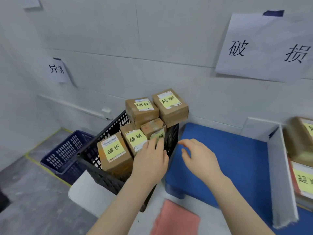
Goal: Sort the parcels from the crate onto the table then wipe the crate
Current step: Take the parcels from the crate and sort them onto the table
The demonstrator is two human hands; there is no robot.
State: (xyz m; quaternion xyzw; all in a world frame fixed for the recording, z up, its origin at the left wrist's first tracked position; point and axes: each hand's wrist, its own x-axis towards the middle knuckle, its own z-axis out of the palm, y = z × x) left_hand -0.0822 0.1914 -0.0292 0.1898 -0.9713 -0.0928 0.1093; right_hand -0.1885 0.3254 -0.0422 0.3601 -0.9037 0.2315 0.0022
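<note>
A black plastic crate [105, 173] stands on the white table, filled with several brown cardboard parcels bearing yellow handwritten notes. Two parcels [141, 110] [171, 106] lie on top at the back, others [113, 151] [135, 139] stand upright in front. My left hand [150, 160] rests over the crate's right side, fingers touching a small parcel [155, 128] and the one beside it, without a clear grip. My right hand [198, 156] hovers open above the blue mat [233, 160], just right of the crate.
A pink cloth [174, 219] lies at the table's near edge. A white divider [281, 175] separates the blue mat from more parcels [301, 141] at the right. A dark blue basket [67, 153] sits on the floor at left. Paper signs [265, 46] hang on the wall.
</note>
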